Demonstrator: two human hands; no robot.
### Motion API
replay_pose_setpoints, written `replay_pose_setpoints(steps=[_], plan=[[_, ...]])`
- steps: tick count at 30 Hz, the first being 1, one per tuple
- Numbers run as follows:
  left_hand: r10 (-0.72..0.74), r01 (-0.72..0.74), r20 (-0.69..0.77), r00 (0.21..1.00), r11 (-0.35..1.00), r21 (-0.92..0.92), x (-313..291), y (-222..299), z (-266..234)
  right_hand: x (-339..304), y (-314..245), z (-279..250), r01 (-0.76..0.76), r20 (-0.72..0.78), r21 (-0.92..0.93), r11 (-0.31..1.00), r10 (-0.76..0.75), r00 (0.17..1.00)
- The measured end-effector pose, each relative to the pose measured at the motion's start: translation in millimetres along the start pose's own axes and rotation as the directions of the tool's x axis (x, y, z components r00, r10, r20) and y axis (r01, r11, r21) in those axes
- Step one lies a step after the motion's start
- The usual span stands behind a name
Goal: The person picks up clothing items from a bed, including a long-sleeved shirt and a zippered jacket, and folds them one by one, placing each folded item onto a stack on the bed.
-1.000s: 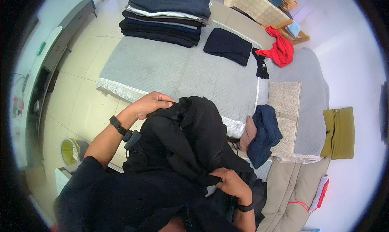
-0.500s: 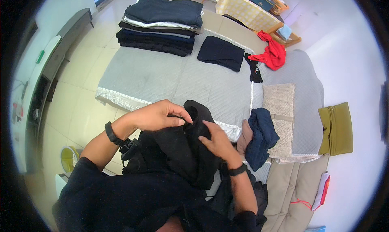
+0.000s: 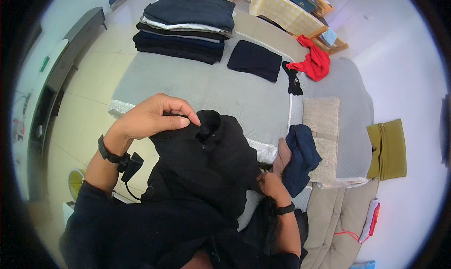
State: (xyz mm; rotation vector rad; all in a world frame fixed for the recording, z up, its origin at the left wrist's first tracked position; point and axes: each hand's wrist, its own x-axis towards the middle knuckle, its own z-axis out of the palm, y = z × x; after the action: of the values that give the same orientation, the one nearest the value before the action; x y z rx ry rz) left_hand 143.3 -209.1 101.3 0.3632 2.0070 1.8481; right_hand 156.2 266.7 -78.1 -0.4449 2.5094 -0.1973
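A black garment (image 3: 206,161) hangs in front of my body, with a rounded opening at its top edge. Whether that is a collar or a waistband cannot be told. My left hand (image 3: 162,116) pinches the cloth beside this opening between thumb and fingers. Lower down on the right, my right hand (image 3: 272,184) has its fingers curled against the garment's side edge, partly hidden by the cloth. Just beyond that hand lie a crumpled navy garment (image 3: 303,156) and a brownish-pink cloth (image 3: 282,158). More dark clothing (image 3: 258,224) is bunched under my right forearm.
A grey quilted sofa cover (image 3: 164,83) carries a tall stack of folded clothes (image 3: 183,29), a folded dark garment (image 3: 256,60), a black piece (image 3: 293,78) and a red cloth (image 3: 314,62). A beige cushion (image 3: 322,114) and an olive cushion (image 3: 386,149) are at right.
My right hand has left the garment's top opening and moved down and right to its side edge. My left hand has shifted left and up, still holding the cloth, which now spreads wider.
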Motion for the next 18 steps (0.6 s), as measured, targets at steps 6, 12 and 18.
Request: replay_pose_setpoints(steps=[6, 12, 18], plan=[[0.081, -0.084, 0.084, 0.993, 0.996, 0.034, 2, 4, 9, 16, -37, -8, 0.221, -0.355, 0.173, 0.96, -0.148, 0.923], [0.053, -0.064, 0.135, 0.989, 0.995, 0.077, -10, 28, 15, 73, -112, -37, 0.482, -0.469, -0.048, 0.875, -0.445, 0.763], [0.121, -0.127, 0.053, 0.991, 0.985, 0.118, -18, 23, 2, 86, -98, -34, 0.532, -0.361, -0.218, 0.818, -0.574, 0.735]])
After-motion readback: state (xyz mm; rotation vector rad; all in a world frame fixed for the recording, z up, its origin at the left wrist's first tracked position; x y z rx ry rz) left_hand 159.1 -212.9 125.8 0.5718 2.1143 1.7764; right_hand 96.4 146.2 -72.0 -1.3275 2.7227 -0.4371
